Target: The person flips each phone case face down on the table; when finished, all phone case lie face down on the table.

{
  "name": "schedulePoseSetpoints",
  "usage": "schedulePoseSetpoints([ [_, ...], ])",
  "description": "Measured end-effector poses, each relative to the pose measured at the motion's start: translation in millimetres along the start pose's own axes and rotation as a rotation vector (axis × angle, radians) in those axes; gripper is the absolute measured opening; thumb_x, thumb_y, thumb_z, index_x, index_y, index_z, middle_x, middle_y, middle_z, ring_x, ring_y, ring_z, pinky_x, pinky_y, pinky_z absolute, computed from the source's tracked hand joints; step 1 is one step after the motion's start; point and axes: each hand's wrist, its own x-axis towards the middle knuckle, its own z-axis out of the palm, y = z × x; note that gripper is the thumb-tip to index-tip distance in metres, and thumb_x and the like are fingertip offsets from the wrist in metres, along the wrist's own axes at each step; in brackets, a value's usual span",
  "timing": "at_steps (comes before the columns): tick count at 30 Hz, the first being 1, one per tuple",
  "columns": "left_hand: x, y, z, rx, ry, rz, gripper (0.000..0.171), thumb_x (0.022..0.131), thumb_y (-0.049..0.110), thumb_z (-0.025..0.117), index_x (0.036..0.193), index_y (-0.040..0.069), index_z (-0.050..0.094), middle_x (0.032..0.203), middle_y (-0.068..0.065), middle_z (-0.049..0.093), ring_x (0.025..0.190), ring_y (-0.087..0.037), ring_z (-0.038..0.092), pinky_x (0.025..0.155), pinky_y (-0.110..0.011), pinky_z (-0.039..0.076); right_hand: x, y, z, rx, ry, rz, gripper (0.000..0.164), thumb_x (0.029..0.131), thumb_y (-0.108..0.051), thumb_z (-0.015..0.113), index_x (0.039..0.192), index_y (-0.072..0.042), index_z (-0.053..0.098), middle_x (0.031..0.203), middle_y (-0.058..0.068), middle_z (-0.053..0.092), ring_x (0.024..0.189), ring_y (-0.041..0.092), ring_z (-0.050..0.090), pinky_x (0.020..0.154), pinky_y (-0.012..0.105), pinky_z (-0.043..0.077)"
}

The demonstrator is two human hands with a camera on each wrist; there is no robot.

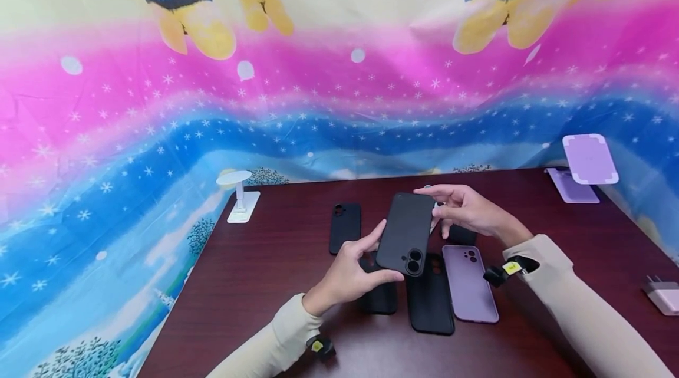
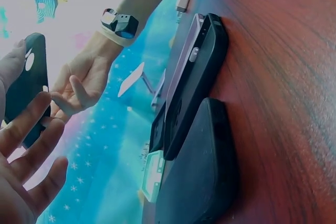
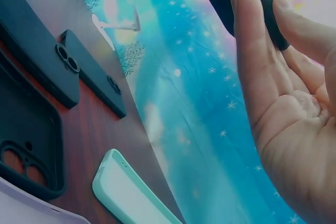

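Observation:
A black phone case [image 1: 405,230] with a two-ring camera cutout is held up above the table, tilted, by both hands. My left hand [image 1: 347,269] grips it at the lower left, thumb at the bottom edge and fingers along the side. At the upper right, my right hand [image 1: 472,213] pinches the side edge between thumb and fingers, as the right wrist view also shows. Light comes through the cutout in the left wrist view. Beneath the hands lie a black case [image 1: 382,298], another black case [image 1: 431,307] and a purple case [image 1: 471,283].
Farther back lies a black case [image 1: 346,227]. A mint green case [image 3: 128,192] lies beyond the purple one, mostly hidden in the head view. A white stand [image 1: 243,201] is at the back left, a purple stand [image 1: 590,160] at the back right. A charger plug [image 1: 663,296] sits at the right.

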Motion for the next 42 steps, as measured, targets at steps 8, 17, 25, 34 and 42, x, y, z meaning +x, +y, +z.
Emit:
schedulePoseSetpoints([
  [8, -1.5, -2.8, -0.3, -0.038, -0.034, 0.043, 0.094, 0.083, 0.015, 0.087, 0.161, 0.015, 0.033, 0.114, -0.004, 0.079, 0.098, -0.004, 0.071, 0.073, -0.034, 0.058, -1.3, -0.8, -6.8, -0.012, -0.017, 0.016, 0.04, 0.11, -0.003, 0.042, 0.148, 0.0, 0.051, 0.127, -0.002, 0.07, 0.095, 0.011, 0.069, 0.077, 0.029, 0.058],
  [17, -3.4, -6.9, -1.7, -0.076, -0.088, 0.044, 0.092, 0.085, 0.013, 0.085, 0.162, 0.016, 0.032, 0.109, -0.006, 0.079, 0.085, -0.003, 0.066, 0.072, -0.04, 0.058, 7.7, -2.5, -8.6, 0.088, 0.002, 0.111, 0.023, 0.107, -0.002, 0.046, 0.12, -0.01, 0.064, 0.089, -0.005, 0.074, 0.047, 0.014, 0.038, 0.042, 0.036, 0.018],
  [25, -2.9, -9.1, 1.2, -0.088, -0.101, 0.063, 0.089, 0.087, 0.011, 0.083, 0.161, 0.015, 0.034, 0.112, -0.007, 0.079, 0.081, -0.002, 0.065, 0.068, -0.033, 0.058, 16.6, -4.4, -4.9, -0.055, -0.015, 0.198, 0.042, 0.107, -0.01, 0.052, 0.147, 0.001, 0.048, 0.061, -0.003, 0.062, 0.04, 0.024, 0.029, 0.038, 0.032, 0.031],
  [34, -2.5, -9.9, 4.2, -0.084, -0.015, 0.111, 0.088, 0.091, 0.014, 0.08, 0.163, 0.016, 0.03, 0.108, -0.008, 0.08, 0.075, -0.003, 0.066, 0.067, -0.028, 0.057, 15.4, -3.7, -4.9, 0.001, 0.037, 0.193, 0.032, 0.108, -0.009, 0.05, 0.138, -0.001, 0.054, 0.072, 0.002, 0.075, 0.04, 0.008, 0.049, 0.039, 0.021, 0.038],
  [42, -0.7, -9.6, 6.4, -0.15, 0.174, 0.127, 0.081, 0.09, 0.001, 0.076, 0.16, 0.009, 0.034, 0.096, -0.016, 0.079, 0.071, -0.016, 0.063, 0.059, -0.025, 0.053, 11.1, -1.8, -4.0, 0.13, 0.063, 0.181, 0.015, 0.109, -0.008, 0.043, 0.121, -0.01, 0.053, 0.079, 0.003, 0.077, 0.046, 0.006, 0.065, 0.038, 0.016, 0.042],
])
